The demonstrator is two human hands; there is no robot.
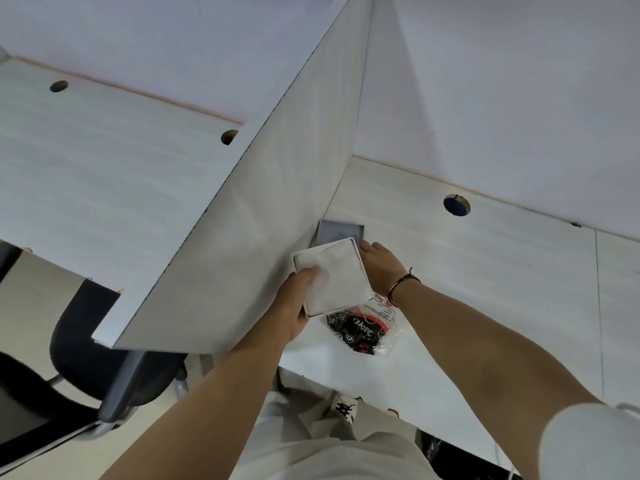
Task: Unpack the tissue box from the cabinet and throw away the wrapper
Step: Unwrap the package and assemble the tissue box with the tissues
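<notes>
Overhead, the desk (485,271) spreads widest, a pale laminate with faint wood grain, flat and matte, pierced by a round cable hole (456,204) that shows dark blue inside; a tall divider panel (242,220) of the same pale board stands upright on it and runs toward the viewer, its edge straight and thin; beyond the divider lies a second desk surface (86,150) with two more round holes; below to the left a black chair (90,341) with a curved padded seat and a grey metal frame stands on the floor; both bare forearms reach in from the bottom, and the right wrist wears a thin dark cord bracelet (403,282); the tissue box (332,277) is a white square tray with thin raised walls and soft white tissue lying flat inside, tilted, held up over the desk just beside the divider; the left hand (294,306) grips its near corner, thumb pressed on top of the tissue and fingers hidden beneath; the right hand (379,263) is at the box's far side, fingers extended, though whether it grips cannot be told; behind the box a small grey square lid or base (341,232) sits on the desk against the divider; under the box lies a crinkled clear plastic wrapper (363,329) with black and red print, glossy and creased.
</notes>
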